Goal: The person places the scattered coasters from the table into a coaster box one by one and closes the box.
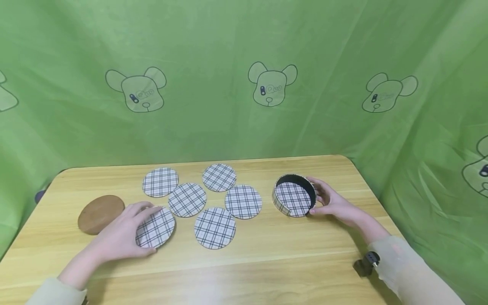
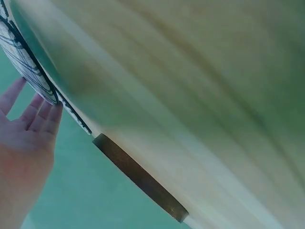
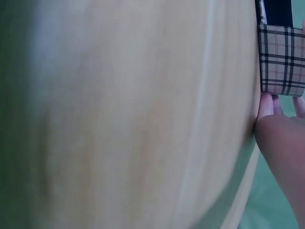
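My left hand (image 1: pixel 123 232) grips a round plaid coaster (image 1: pixel 157 228) by its edges, thumb on the near side and fingers on the far side. In the left wrist view, the coaster (image 2: pixel 26 64) looks slightly raised from the table, its underside dark. On the right, my right hand (image 1: pixel 337 203) holds the right side of a round, open-topped coaster holder (image 1: pixel 281 202), thumb in front and fingers behind. Plaid covers the holder's outer wall (image 3: pixel 283 59); its inner wall is black. A plaid round surface (image 1: pixel 293 199) shows inside it.
Several plaid coasters (image 1: pixel 215 228) lie spread flat across the middle of the wooden table (image 1: pixel 244 271). A brown round disc (image 1: pixel 101 214) lies left of my left hand. Beyond the table's back edge hangs a green curtain (image 1: pixel 213 106) with bear-head prints.
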The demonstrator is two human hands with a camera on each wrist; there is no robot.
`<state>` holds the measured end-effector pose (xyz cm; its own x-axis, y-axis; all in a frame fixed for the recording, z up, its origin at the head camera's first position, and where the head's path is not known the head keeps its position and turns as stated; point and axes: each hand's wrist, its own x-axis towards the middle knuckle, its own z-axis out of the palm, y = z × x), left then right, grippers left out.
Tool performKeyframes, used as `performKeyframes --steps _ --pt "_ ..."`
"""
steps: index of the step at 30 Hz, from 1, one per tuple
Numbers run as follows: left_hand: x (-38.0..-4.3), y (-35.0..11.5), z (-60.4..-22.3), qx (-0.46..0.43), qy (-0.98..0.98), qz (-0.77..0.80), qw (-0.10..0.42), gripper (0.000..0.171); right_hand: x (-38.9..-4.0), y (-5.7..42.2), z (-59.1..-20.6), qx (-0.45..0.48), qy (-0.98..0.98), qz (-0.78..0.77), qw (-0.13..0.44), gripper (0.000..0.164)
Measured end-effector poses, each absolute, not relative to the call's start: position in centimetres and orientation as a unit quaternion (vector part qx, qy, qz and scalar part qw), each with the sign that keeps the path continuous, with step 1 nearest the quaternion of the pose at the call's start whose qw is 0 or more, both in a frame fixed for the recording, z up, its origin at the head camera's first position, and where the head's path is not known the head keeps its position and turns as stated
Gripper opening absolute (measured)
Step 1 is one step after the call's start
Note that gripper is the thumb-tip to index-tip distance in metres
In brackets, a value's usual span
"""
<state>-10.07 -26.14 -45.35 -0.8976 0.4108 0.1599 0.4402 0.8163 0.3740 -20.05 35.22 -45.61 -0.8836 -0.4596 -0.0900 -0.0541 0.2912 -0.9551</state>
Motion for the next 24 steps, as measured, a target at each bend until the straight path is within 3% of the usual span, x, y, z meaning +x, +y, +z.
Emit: performKeyframes --steps 24 --pt "-12.7 -22.5 -45.0 -0.273 -0.945 -0.174 0.047 0.106 -20.0 35.5 -45.7 -0.159 0.776 -0.58 0.192 0.105"
